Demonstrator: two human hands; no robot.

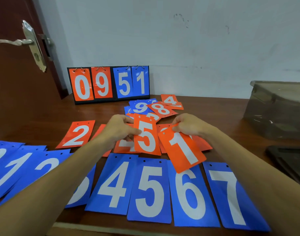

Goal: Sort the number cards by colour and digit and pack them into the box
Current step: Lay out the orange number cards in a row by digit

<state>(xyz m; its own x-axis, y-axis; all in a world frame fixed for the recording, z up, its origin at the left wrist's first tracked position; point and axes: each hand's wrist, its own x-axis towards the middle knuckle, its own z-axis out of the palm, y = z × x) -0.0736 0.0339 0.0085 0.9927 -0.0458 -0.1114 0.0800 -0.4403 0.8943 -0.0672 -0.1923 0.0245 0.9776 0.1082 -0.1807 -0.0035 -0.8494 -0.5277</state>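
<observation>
Sorting of the orange cards, to judge by the layout. Pinched at its left edge between thumb and fingers of left hand [118,132]: orange 5 [146,136], raised above the table [35,116]. Gripped at its top corner by curled fingers of right hand [188,126]: orange 1 [182,149], tilted, lower end overlapping blue 6 [191,193] in this view.

To do it well:
- Lay orange 1 just left of orange 2 [76,135], leaving room for a 0.
- Set orange 5 further right, with gaps for 3 and 4.
- Keep digits upright and punched holes at the far edge, matching the blue row [111,183].
- Lift rather than slide, so as not to drag the blues askew.
- Hold by the edges only; glossy, so probably slippery.

Counted:
- Two orange cards in the hands, one orange 2 flat, at least two more part-hidden beneath the hands.
- Eight places in the blue row, 0 to 7. Third and fourth half covered by left forearm [52,184], so read as 2 and 3 only tentatively.
- On top of the heap [152,116] behind the hands: blue 9 [142,106], orange 8 [163,109], orange 4 [169,99]. More beneath, number unclear.
- Four cards hung on the scoreboard [108,99], two orange and two blue.
- One translucent box [278,108], far right, well apart from every card, not yet packed as far as can be seen.
</observation>
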